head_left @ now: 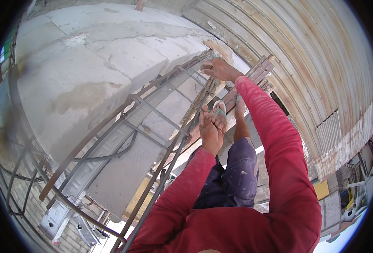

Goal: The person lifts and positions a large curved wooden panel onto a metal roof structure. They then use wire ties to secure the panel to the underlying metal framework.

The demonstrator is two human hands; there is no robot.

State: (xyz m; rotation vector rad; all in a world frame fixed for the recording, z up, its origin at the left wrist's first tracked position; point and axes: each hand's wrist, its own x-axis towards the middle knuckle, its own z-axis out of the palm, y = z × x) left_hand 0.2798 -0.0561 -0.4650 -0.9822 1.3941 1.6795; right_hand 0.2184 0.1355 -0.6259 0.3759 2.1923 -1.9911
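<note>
A long cage of steel rebar (152,109), with bars tied by crosswise stirrups, slants from the lower left up to the middle. My right hand (221,70) reaches to its far end, fingers bent down and drawn together; whatever they hold is too small to make out. My left hand (210,131) is beside the cage's near right bars, palm turned up and fingers loosely curled apart. Nothing shows in it. Below the hands my foot in a flip-flop (221,110) stands on a narrow support.
Left of the cage rises a grey plastered concrete surface (110,63). Rusty corrugated metal sheeting (308,55) covers the upper right. A wooden beam (260,69) lies beyond my right hand. A galvanised metal channel (74,185) runs along the cage; gaps beside it drop to lower levels.
</note>
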